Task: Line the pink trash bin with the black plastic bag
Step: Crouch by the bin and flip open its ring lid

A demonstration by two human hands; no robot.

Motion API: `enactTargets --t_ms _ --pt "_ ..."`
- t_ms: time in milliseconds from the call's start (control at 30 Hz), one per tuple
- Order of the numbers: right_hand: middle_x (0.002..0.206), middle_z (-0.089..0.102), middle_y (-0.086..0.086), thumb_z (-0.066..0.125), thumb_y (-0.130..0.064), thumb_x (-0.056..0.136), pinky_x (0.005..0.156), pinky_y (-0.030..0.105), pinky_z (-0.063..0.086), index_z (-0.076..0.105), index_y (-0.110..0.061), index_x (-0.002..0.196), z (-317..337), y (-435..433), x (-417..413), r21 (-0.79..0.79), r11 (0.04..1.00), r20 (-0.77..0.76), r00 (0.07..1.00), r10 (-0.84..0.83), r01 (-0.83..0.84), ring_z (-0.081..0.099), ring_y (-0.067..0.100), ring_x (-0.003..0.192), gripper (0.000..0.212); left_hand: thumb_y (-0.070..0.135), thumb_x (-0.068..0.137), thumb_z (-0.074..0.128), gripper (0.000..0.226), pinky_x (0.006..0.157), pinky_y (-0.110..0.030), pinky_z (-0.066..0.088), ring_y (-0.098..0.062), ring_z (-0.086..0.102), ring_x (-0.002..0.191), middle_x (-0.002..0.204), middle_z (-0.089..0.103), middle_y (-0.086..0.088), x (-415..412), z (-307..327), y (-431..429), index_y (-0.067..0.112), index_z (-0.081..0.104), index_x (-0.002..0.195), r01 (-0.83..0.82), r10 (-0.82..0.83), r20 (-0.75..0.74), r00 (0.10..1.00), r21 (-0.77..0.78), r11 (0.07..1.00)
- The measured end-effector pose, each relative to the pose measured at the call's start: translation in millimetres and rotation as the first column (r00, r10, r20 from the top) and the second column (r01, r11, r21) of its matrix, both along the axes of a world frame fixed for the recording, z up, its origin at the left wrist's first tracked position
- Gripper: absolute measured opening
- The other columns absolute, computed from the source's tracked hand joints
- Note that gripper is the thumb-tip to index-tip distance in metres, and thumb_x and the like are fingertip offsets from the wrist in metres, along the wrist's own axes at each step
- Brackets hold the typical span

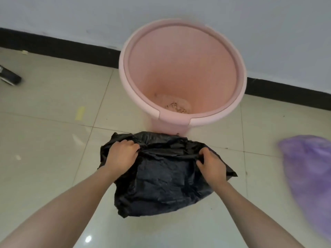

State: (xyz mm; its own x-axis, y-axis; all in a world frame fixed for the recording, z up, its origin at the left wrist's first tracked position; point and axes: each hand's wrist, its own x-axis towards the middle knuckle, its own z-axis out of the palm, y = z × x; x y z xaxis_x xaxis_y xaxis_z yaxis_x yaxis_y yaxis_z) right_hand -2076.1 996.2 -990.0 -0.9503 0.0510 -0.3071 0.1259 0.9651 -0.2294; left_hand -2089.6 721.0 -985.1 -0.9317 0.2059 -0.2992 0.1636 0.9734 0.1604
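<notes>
Left hand (121, 154) and right hand (211, 164) are each clenched on the upper edge of the black plastic bag (161, 185), one at either side, apparently to find and spread its mouth. The bag hangs crumpled above the tiled floor (53, 122), just in front of the pink trash bin (123, 68). The bin stands upright against the wall (71, 15), unlined, with some debris at its bottom; lining has not begun.

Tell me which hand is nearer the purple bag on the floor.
Right. The right hand grips the black bag on the purple bag's side; the left hand grips its far edge.
</notes>
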Motion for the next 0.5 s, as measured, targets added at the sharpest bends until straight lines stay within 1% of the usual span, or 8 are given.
enactTargets --t_ms 100,200,233,300,333,400,433,500 --pt "0.110 0.060 0.008 0.058 -0.027 0.086 0.068 0.032 0.042 0.047 -0.013 0.108 -19 3 -16 -0.004 0.995 0.027 0.995 0.097 -0.097 0.055 0.027 0.101 0.028 0.026 0.092 0.041 0.025 0.084 -0.037 0.042 -0.027 0.057 0.106 0.109 0.064 -0.007 -18 -15 -6 0.015 0.059 0.105 0.166 -0.149 0.105 0.983 -0.168 0.972" --pt "0.117 0.055 0.008 0.060 -0.040 0.085 0.079 0.034 0.044 0.047 -0.014 0.115 -16 2 -28 -0.024 0.961 0.076 0.958 0.276 -0.275 0.050 0.026 0.107 0.042 0.033 0.089 0.045 0.027 0.083 -0.036 0.044 -0.024 0.056 0.108 0.112 0.062 -0.005 -34 -6 -12 0.016 0.057 0.106 0.248 -0.216 0.185 0.959 -0.170 0.954" --pt "0.118 0.054 0.008 0.059 -0.045 0.084 0.083 0.035 0.044 0.047 -0.014 0.117 -10 3 -30 -0.020 0.941 0.090 0.937 0.339 -0.338 0.049 0.026 0.108 0.047 0.036 0.088 0.048 0.028 0.082 -0.035 0.045 -0.024 0.056 0.107 0.112 0.062 -0.005 -37 1 -13 0.017 0.057 0.107 0.221 -0.195 0.192 0.962 -0.128 0.967" --pt "0.118 0.054 0.008 0.053 -0.050 0.086 0.086 0.036 0.043 0.048 -0.014 0.118 14 5 -28 -0.019 0.921 0.063 0.919 0.389 -0.388 0.049 0.027 0.108 0.049 0.039 0.086 0.054 0.027 0.078 -0.032 0.045 -0.023 0.057 0.103 0.110 0.064 -0.002 -39 23 -16 0.019 0.060 0.104 0.035 -0.039 0.193 0.980 0.028 0.999" --pt "0.116 0.055 0.009 0.052 -0.047 0.088 0.085 0.037 0.044 0.051 -0.012 0.116 23 6 -26 -0.027 0.921 0.019 0.921 0.389 -0.388 0.051 0.028 0.106 0.045 0.039 0.086 0.055 0.025 0.075 -0.030 0.044 -0.022 0.058 0.099 0.107 0.065 -0.002 -37 28 -15 0.019 0.062 0.100 -0.063 0.043 0.187 0.981 0.104 0.993" --pt "0.100 0.063 0.012 0.054 -0.037 0.089 0.075 0.037 0.050 0.060 -0.007 0.101 51 5 -21 -0.026 0.895 -0.166 0.885 0.434 -0.444 0.059 0.032 0.092 0.033 0.037 0.087 0.054 0.022 0.071 -0.030 0.043 -0.022 0.059 0.093 0.102 0.066 -0.002 -32 45 -14 0.019 0.064 0.094 -0.128 0.099 0.158 0.982 0.189 0.974" --pt "0.087 0.066 0.012 0.052 -0.032 0.088 0.064 0.034 0.053 0.064 -0.005 0.089 68 4 -20 0.012 0.867 -0.292 0.828 0.479 -0.497 0.063 0.031 0.079 0.029 0.035 0.088 0.053 0.022 0.071 -0.030 0.044 -0.022 0.059 0.092 0.100 0.067 -0.003 -28 56 -12 0.018 0.065 0.093 -0.144 0.115 0.139 0.984 0.219 0.965" --pt "0.065 0.064 0.009 0.044 -0.026 0.090 0.047 0.027 0.048 0.064 -0.006 0.070 101 -1 -18 0.144 0.793 -0.530 0.631 0.567 -0.592 0.060 0.027 0.055 0.035 0.029 0.090 0.050 0.020 0.069 -0.030 0.043 -0.022 0.060 0.091 0.100 0.066 -0.005 -20 80 -7 0.017 0.066 0.095 -0.222 0.212 0.066 0.975 0.329 0.918"
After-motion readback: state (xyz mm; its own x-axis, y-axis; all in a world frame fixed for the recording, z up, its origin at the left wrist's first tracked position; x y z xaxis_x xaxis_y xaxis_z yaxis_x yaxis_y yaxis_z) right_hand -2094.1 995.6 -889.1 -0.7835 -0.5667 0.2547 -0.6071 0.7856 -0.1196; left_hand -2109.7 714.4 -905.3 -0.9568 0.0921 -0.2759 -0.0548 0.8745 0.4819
